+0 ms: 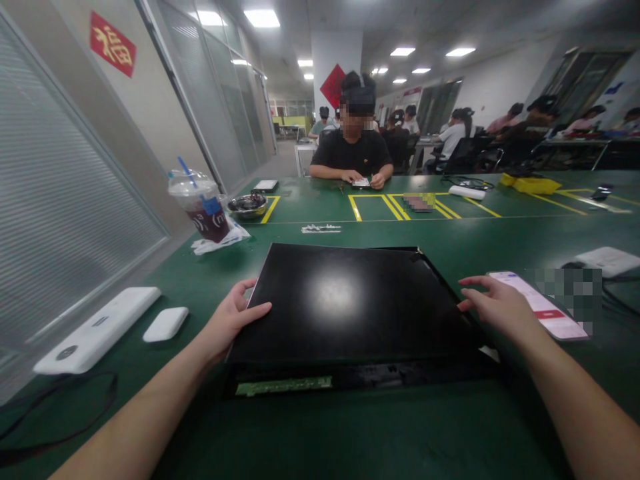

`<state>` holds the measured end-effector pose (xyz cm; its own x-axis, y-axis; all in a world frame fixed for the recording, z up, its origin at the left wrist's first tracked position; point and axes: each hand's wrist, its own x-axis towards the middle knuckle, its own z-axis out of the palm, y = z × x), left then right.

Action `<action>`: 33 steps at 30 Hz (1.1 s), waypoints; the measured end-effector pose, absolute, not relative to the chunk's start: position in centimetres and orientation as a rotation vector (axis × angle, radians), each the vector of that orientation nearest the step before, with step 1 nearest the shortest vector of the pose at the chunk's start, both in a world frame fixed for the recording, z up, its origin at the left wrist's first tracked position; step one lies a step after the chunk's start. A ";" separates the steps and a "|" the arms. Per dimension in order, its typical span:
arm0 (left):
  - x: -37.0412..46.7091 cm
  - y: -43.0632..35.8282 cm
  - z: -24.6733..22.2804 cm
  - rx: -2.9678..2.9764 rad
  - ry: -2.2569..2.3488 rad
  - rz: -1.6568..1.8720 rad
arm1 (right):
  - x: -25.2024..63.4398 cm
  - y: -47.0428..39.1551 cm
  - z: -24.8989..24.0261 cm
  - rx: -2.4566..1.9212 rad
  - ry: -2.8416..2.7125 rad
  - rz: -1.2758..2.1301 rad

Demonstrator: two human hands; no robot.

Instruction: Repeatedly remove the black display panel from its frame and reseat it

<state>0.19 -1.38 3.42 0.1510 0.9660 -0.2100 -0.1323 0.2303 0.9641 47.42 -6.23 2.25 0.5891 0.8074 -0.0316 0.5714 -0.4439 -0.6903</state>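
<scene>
A glossy black display panel sits askew over a black frame, with a green circuit board strip showing along the near side. My left hand grips the panel's left edge, thumb on top and the other fingers at the side or beneath, partly hidden. On the other side, my right hand hovers by the frame's right edge with its fingers apart. Its fingertips are close to the rim; whether they touch I cannot tell. A small pale tab sticks out at the near right corner.
On the left lie a white power bank and a small white case. A drink cup and metal bowl stand farther back. A phone rests at the right. Across the green table sits a person.
</scene>
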 end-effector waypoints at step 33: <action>0.4 -1.4 3.9 0.983 1.200 0.932 | 48.7 -5.6 -0.5 -2.126 -1.558 0.321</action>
<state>0.44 -1.38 3.88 0.1281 0.9457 -0.2989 -0.0549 0.3077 0.9499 48.72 -5.65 -0.46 0.3242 0.9416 0.0917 0.8286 -0.2358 -0.5078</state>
